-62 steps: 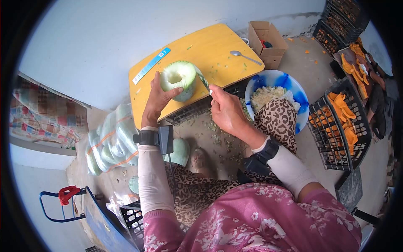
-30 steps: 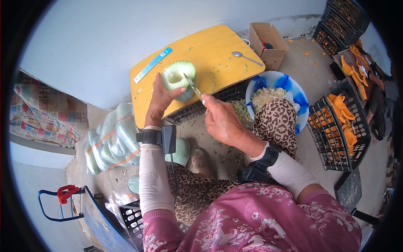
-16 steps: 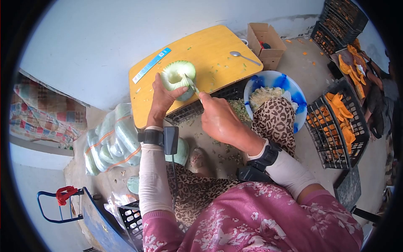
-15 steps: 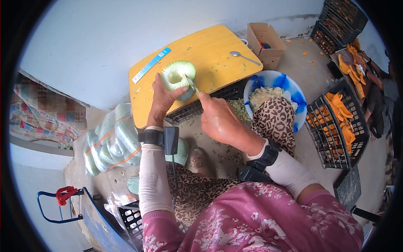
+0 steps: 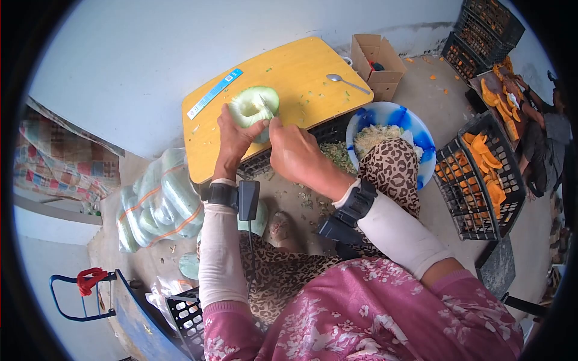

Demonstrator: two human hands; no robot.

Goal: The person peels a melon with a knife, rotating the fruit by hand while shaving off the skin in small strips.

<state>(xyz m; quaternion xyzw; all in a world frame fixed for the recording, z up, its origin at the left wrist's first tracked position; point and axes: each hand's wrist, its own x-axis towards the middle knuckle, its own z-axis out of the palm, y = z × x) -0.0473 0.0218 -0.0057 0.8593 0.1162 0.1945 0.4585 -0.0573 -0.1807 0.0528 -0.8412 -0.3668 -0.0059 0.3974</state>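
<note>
A pale green, hollowed melon point(image 5: 265, 96) stands at the near edge of the yellow table point(image 5: 289, 66), its cut opening facing up. My left hand point(image 5: 232, 138) is curved round its near left side, thumb across the front and fingers holding it. My right hand point(image 5: 301, 153) is closed on a knife at the melon's right rim; fingers and melon hide most of the knife. Behind the melon lies a blue-and-white strip of packaging point(image 5: 215, 93). A metal spoon point(image 5: 346, 81) rests at the table's right end.
A blue-and-white basin point(image 5: 424, 135) with pale shreds stands right of the table. Beyond it are a black crate point(image 5: 454, 207) of orange pieces and another person point(image 5: 545, 129). Bagged melons point(image 5: 159, 204) lie at left. A cardboard box point(image 5: 385, 78) stands behind.
My right hand has moved left and up, closer to the melon's rim. The knife blade, plainly visible before, is now mostly hidden. My left hand keeps its hold.
</note>
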